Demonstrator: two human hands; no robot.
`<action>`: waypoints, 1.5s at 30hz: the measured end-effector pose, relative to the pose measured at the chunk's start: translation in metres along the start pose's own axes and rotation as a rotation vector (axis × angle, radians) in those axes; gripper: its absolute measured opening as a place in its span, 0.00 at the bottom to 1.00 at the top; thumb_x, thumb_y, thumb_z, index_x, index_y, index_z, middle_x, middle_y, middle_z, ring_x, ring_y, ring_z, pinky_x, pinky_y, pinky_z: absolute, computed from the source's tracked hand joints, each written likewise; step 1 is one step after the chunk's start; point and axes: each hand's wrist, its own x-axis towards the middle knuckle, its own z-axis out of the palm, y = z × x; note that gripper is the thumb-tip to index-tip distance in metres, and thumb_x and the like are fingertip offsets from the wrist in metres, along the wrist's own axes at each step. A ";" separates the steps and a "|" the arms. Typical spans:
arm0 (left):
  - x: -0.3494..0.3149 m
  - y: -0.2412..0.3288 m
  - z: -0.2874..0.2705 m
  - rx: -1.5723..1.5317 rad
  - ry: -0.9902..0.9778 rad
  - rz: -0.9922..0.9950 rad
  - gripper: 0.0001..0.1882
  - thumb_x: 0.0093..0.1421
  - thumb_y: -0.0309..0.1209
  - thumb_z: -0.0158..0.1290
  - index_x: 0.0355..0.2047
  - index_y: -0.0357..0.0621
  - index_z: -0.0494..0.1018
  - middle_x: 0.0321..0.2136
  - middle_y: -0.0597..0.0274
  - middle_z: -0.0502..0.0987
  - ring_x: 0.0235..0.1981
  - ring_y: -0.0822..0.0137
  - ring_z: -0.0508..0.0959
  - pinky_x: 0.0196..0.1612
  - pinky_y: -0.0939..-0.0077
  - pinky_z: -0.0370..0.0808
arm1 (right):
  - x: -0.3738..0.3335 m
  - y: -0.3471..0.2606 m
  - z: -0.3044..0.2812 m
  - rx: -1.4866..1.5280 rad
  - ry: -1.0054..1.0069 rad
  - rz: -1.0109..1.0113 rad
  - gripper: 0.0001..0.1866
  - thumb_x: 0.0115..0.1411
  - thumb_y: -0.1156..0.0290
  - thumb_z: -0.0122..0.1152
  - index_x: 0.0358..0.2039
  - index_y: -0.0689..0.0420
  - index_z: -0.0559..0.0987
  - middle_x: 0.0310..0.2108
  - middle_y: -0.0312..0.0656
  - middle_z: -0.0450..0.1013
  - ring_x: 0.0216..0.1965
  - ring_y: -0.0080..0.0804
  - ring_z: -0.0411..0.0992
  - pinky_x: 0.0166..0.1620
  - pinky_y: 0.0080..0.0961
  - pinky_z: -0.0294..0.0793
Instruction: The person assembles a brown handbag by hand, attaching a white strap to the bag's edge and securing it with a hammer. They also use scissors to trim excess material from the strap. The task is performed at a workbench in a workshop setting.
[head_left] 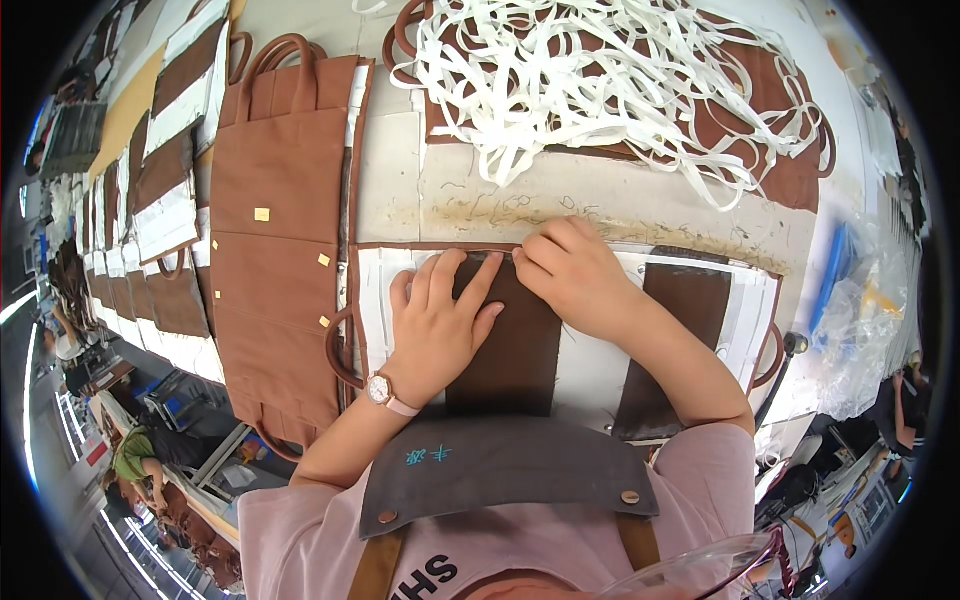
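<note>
Before me lies an unfinished bag panel [508, 350], with white lining, dark brown strips and a reddish-brown edge. My left hand [436, 312] rests flat on its left part, fingers spread, the index fingertip touching the far edge. Close beside it, my right hand [580, 278] has its fingers bent together in a pinch at that same edge. Whatever else is between those fingertips is hidden. A brown handle [342, 350] loops out at the panel's left side, and another handle [774, 357] shows at its right.
A stack of brown bag pieces [280, 190] with handles lies left. Tangled white strips [600, 80] cover more brown pieces at the back. Further left are rows of panels [165, 230]. Clear plastic [850, 340] lies at right. A person in green [135, 458] sits lower left.
</note>
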 end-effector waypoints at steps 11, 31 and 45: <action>0.000 -0.002 0.006 -0.089 0.054 -0.041 0.29 0.58 0.40 0.61 0.60 0.50 0.71 0.52 0.54 0.68 0.53 0.53 0.68 0.55 0.55 0.61 | 0.004 -0.006 0.002 0.073 0.014 0.050 0.15 0.50 0.72 0.61 0.40 0.61 0.79 0.36 0.39 0.69 0.42 0.37 0.68 0.49 0.33 0.71; 0.006 0.010 0.005 -0.118 0.083 0.132 0.27 0.56 0.25 0.57 0.58 0.43 0.72 0.51 0.52 0.68 0.54 0.54 0.70 0.60 0.53 0.64 | -0.008 0.004 -0.023 0.308 0.026 0.437 0.07 0.51 0.80 0.63 0.32 0.60 0.76 0.37 0.47 0.71 0.41 0.48 0.69 0.47 0.42 0.69; 0.019 0.018 0.018 -0.146 0.076 0.151 0.27 0.54 0.27 0.61 0.56 0.48 0.74 0.49 0.58 0.68 0.53 0.57 0.69 0.58 0.56 0.65 | -0.022 0.013 -0.021 0.013 -0.040 0.010 0.11 0.49 0.73 0.60 0.34 0.60 0.77 0.36 0.41 0.70 0.42 0.40 0.69 0.47 0.34 0.74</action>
